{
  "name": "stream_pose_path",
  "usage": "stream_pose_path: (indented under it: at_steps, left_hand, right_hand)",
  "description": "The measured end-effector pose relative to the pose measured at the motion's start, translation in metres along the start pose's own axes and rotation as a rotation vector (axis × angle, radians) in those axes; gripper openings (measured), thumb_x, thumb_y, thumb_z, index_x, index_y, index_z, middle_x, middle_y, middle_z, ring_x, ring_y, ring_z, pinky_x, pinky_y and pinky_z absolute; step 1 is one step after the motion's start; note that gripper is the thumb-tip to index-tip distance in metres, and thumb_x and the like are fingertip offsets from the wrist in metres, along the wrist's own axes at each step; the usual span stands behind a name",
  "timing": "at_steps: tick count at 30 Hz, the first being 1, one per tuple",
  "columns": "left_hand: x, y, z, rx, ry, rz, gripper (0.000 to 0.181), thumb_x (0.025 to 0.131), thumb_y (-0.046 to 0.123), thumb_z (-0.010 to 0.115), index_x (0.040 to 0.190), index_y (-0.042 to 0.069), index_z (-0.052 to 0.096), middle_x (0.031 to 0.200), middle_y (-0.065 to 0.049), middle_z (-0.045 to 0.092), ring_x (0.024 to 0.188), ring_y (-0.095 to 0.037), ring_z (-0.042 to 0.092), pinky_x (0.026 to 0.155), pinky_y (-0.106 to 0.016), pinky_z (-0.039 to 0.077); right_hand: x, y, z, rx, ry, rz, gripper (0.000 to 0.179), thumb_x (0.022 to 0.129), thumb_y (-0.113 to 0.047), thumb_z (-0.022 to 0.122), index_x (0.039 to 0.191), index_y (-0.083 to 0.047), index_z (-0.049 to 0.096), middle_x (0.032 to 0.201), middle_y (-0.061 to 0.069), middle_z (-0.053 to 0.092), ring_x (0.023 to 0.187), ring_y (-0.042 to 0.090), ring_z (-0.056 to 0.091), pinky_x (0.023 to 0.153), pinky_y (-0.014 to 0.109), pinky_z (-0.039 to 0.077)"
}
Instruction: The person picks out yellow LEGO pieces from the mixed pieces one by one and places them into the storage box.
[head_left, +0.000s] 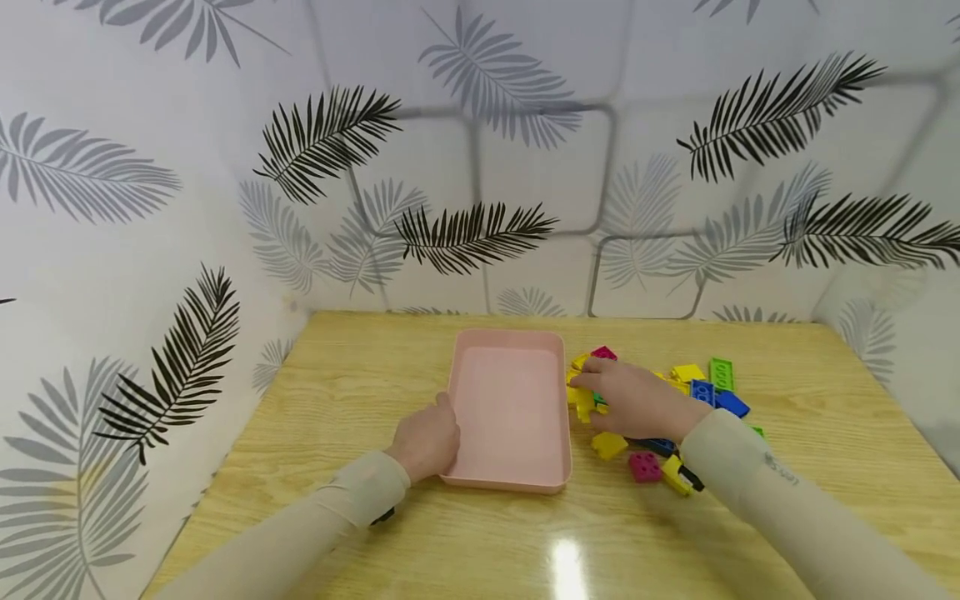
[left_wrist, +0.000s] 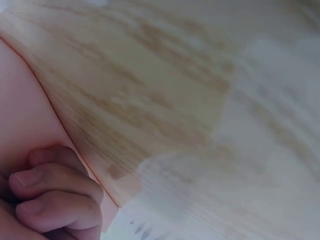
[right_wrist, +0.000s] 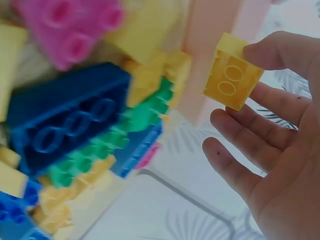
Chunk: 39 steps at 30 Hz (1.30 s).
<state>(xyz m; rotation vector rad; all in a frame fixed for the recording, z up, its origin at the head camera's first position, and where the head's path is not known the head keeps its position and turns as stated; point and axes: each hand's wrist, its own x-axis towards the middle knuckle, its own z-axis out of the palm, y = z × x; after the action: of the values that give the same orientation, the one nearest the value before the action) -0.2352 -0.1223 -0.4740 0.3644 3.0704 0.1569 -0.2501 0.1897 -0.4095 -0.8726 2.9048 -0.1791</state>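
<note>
My left hand grips the left wall of a pink tray. In the left wrist view its fingers are curled at the tray's edge. Between thumb and fingers my right hand pinches a yellow building brick, just outside the tray's right wall. The hollow underside of this brick, with two round tubes, faces the right wrist camera. Beneath and beside the right hand lies a loose heap of bricks, among them a dark blue brick, a green one and a pink one.
Right of the hand, a light green brick and a blue brick lie on the wooden table. Nearer the front are a magenta brick and a yellow one. A leaf-patterned backdrop rises behind the table.
</note>
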Motion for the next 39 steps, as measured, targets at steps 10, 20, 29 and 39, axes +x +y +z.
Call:
stream_pose_path:
  at_steps: [10, 20, 29, 39]
  left_hand:
    - [0.006, -0.002, -0.001, -0.002, 0.013, -0.010, 0.043, 0.102, 0.017, 0.051, 0.130, -0.014, 0.046, 0.063, -0.009, 0.057, 0.051, -0.017, 0.056, 0.046, -0.038, 0.052]
    - [0.000, -0.005, 0.005, -0.029, 0.045, -0.011, 0.040, 0.101, 0.016, 0.051, 0.127, -0.014, 0.048, 0.066, -0.009, 0.058, 0.053, -0.016, 0.055, 0.048, -0.039, 0.052]
    - [0.000, -0.003, 0.010, -0.041, 0.005, -0.041, 0.046, 0.102, 0.018, 0.051, 0.134, -0.014, 0.043, 0.070, -0.012, 0.061, 0.055, -0.017, 0.056, 0.051, -0.041, 0.054]
    - [0.003, -0.001, 0.006, -0.057, 0.004, -0.041, 0.043, 0.102, 0.018, 0.050, 0.132, -0.012, 0.043, 0.071, -0.009, 0.059, 0.055, -0.017, 0.055, 0.052, -0.039, 0.052]
  right_hand:
    - [0.032, -0.015, -0.023, 0.047, 0.053, -0.079, 0.045, 0.091, -0.028, 0.073, 0.131, -0.010, 0.065, 0.125, 0.009, 0.055, 0.087, 0.015, 0.057, 0.085, 0.035, 0.055]
    - [0.085, -0.034, -0.016, 0.042, -0.019, -0.151, 0.040, 0.091, -0.019, 0.069, 0.130, -0.008, 0.066, 0.129, 0.010, 0.059, 0.107, 0.024, 0.061, 0.096, 0.040, 0.052]
    - [0.111, -0.044, 0.003, -0.043, -0.066, -0.158, 0.035, 0.087, -0.020, 0.080, 0.121, -0.014, 0.074, 0.116, 0.005, 0.068, 0.106, 0.021, 0.060, 0.099, 0.039, 0.051]
    - [0.119, -0.047, 0.004, -0.065, -0.107, -0.132, 0.036, 0.088, -0.020, 0.078, 0.123, -0.014, 0.073, 0.119, 0.006, 0.070, 0.105, 0.021, 0.061, 0.096, 0.038, 0.053]
